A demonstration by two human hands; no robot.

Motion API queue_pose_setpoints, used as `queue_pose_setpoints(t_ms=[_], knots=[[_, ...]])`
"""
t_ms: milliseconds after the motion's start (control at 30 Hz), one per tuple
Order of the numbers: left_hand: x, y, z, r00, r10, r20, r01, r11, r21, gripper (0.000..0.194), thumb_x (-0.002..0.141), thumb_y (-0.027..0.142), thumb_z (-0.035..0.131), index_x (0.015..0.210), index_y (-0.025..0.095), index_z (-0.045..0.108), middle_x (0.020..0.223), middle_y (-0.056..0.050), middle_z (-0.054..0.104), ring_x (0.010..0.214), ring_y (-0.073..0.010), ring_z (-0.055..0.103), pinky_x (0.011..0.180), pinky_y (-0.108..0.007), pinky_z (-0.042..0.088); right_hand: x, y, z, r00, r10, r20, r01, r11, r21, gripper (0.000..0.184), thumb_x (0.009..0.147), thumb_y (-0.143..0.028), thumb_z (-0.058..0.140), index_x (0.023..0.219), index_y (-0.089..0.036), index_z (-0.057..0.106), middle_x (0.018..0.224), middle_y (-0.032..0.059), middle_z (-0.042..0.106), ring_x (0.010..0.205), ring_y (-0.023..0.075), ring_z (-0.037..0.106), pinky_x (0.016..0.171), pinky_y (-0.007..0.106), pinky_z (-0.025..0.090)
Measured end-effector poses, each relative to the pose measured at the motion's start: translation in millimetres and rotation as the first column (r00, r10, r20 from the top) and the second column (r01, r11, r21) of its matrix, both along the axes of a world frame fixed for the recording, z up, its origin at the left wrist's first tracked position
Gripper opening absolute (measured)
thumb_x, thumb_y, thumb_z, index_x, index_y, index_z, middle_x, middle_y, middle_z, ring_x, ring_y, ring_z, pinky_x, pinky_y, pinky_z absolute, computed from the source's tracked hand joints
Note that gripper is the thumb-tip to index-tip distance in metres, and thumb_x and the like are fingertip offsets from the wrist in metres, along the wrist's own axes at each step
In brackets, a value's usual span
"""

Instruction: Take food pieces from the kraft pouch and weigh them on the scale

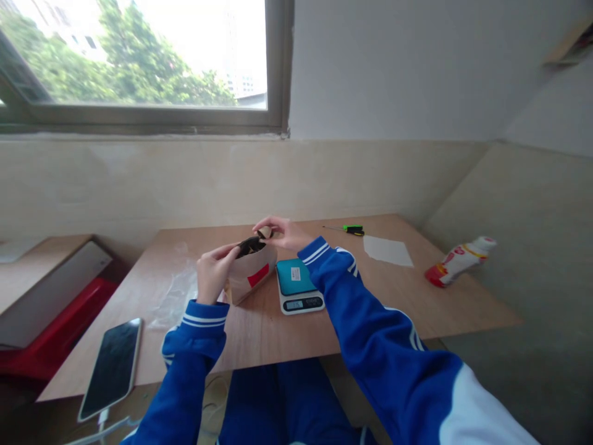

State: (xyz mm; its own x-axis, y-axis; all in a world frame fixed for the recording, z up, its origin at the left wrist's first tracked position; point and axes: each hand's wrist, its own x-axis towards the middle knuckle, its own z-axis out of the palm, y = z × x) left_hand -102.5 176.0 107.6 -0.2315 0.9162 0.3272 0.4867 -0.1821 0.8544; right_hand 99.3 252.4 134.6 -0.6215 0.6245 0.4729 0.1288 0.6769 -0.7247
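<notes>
A brown paper bag (252,273) with a red label stands on the wooden table (380,296), its mouth open and dark contents showing. My left hand (214,271) grips the near side of the bag's top edge. My right hand (282,230) pinches the far side of the top edge, which is curled over between my fingers. Both arms wear blue sleeves with white stripes.
A small kitchen scale (298,285) with a teal top sits right of the bag. A phone (112,366) lies at the table's near left, clear plastic (173,290) beside it. A green screwdriver (351,230), white paper (387,251) and a tipped bottle (458,259) lie to the right.
</notes>
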Motion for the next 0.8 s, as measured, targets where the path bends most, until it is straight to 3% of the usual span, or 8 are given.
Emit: queue_pose_setpoints(t_ms=[133, 233, 333, 467, 600, 700, 800], knots=[[0, -2, -2.4, 1.000, -0.012, 0.006, 0.012, 1.000, -0.008, 0.032, 0.076, 0.043, 0.060, 0.088, 0.020, 0.077, 0.087, -0.004, 0.077, 0.088, -0.0234, 0.070, 0.074, -0.027, 0.051, 2, -4, 8.1, 0.990, -0.085, 0.115, 0.068, 0.988, 0.138, 0.041, 0.075, -0.014, 0.067, 0.115, -0.015, 0.059, 0.118, 0.0091, 0.062, 0.115, 0.0205, 0.055, 0.098, 0.039, 0.043], [-1, -3, -4.1, 1.000, -0.011, 0.006, 0.012, 1.000, -0.022, 0.032, 0.076, 0.044, 0.060, 0.089, 0.020, 0.077, 0.087, -0.004, 0.077, 0.088, -0.0229, 0.069, 0.073, -0.026, 0.050, 4, -10, 11.7, 0.977, -0.162, 0.137, 0.122, 0.958, 0.260, 0.031, 0.082, -0.019, 0.064, 0.113, -0.017, 0.063, 0.117, 0.0081, 0.063, 0.116, 0.0198, 0.053, 0.102, 0.040, 0.040], [1, -3, -5.0, 1.000, 0.005, 0.001, -0.005, 0.999, -0.037, 0.033, 0.076, 0.045, 0.059, 0.090, 0.020, 0.076, 0.086, -0.004, 0.076, 0.086, -0.0223, 0.069, 0.070, -0.025, 0.049, 7, -16, 4.5, 0.949, -0.225, 0.221, 0.135, 0.922, 0.362, 0.021, 0.091, -0.025, 0.055, 0.103, -0.017, 0.069, 0.114, 0.0092, 0.063, 0.113, 0.0196, 0.054, 0.105, 0.040, 0.037], [4, -5, -4.6, 1.000, 0.011, 0.006, -0.011, 0.999, -0.043, 0.035, 0.076, 0.048, 0.059, 0.091, 0.020, 0.075, 0.088, -0.004, 0.076, 0.086, -0.0215, 0.069, 0.069, -0.025, 0.048, 10, -20, -12.6, 0.878, -0.341, 0.336, 0.163, 0.873, 0.460, 0.030, 0.094, -0.035, 0.049, 0.102, -0.019, 0.073, 0.127, 0.0107, 0.057, 0.119, 0.0224, 0.049, 0.107, 0.042, 0.035], [5, -10, -6.8, 0.999, -0.018, 0.049, 0.020, 0.999, -0.043, 0.043, 0.079, 0.054, 0.055, 0.090, 0.017, 0.074, 0.089, -0.006, 0.075, 0.088, -0.0217, 0.067, 0.073, -0.025, 0.049, 8, -20, -17.6, 0.828, -0.415, 0.378, 0.185, 0.838, 0.514, 0.037, 0.095, -0.043, 0.045, 0.104, -0.021, 0.073, 0.132, 0.0111, 0.054, 0.121, 0.0265, 0.047, 0.104, 0.045, 0.036], [6, -16, -18.2, 0.986, -0.098, 0.134, 0.098, 0.995, 0.005, 0.048, 0.084, 0.056, 0.049, 0.100, 0.016, 0.070, 0.102, -0.007, 0.073, 0.100, -0.0224, 0.064, 0.084, -0.028, 0.048, 1, -18, -16.6, 0.770, -0.481, 0.419, 0.217, 0.815, 0.537, 0.042, 0.093, -0.049, 0.044, 0.098, -0.021, 0.075, 0.130, 0.0118, 0.056, 0.118, 0.0284, 0.049, 0.100, 0.046, 0.039], [7, -21, -39.1, 0.963, -0.182, 0.197, 0.168, 0.982, 0.086, 0.052, 0.085, 0.054, 0.049, 0.121, 0.017, 0.059, 0.124, -0.009, 0.063, 0.116, -0.0230, 0.057, 0.097, -0.033, 0.044, -5, -17, -16.2, 0.732, -0.506, 0.456, 0.239, 0.818, 0.523, 0.042, 0.094, -0.049, 0.042, 0.101, -0.022, 0.073, 0.127, 0.0119, 0.058, 0.116, 0.0270, 0.052, 0.098, 0.045, 0.040]])
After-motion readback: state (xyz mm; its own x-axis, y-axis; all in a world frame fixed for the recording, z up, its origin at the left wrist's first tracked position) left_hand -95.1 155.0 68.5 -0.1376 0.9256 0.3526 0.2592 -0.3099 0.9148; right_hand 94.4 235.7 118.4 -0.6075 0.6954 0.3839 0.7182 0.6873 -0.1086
